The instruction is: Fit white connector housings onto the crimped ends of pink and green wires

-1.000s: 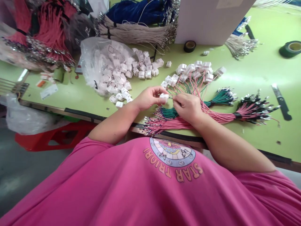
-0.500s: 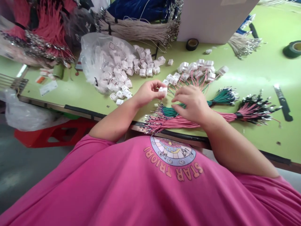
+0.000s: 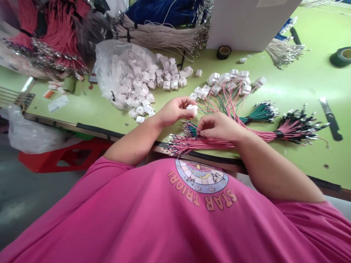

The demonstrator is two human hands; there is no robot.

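My left hand (image 3: pixel 173 110) is closed on a small white connector housing (image 3: pixel 192 109), held just above the green table (image 3: pixel 82 107). My right hand (image 3: pixel 219 127) rests on a bundle of pink wires (image 3: pixel 208 143) and pinches at a wire end near the bundle of green wires (image 3: pixel 257 113). Beyond both hands lies a row of white housings with pink and green wires fitted (image 3: pixel 227 82).
A clear bag spilling loose white housings (image 3: pixel 131 78) sits to the left. Red wire bundles (image 3: pixel 52 33), beige wires (image 3: pixel 161 36) and blue wires (image 3: pixel 164 11) lie at the back by a white box (image 3: pixel 246 25). Tape rolls (image 3: pixel 224 52) (image 3: pixel 341 56) and a dark tool (image 3: pixel 330 118) lie right.
My right hand let go at the housing, opened briefly, then dropped toward me onto the pink and green wire ends and pinched there. My left hand kept the housing.
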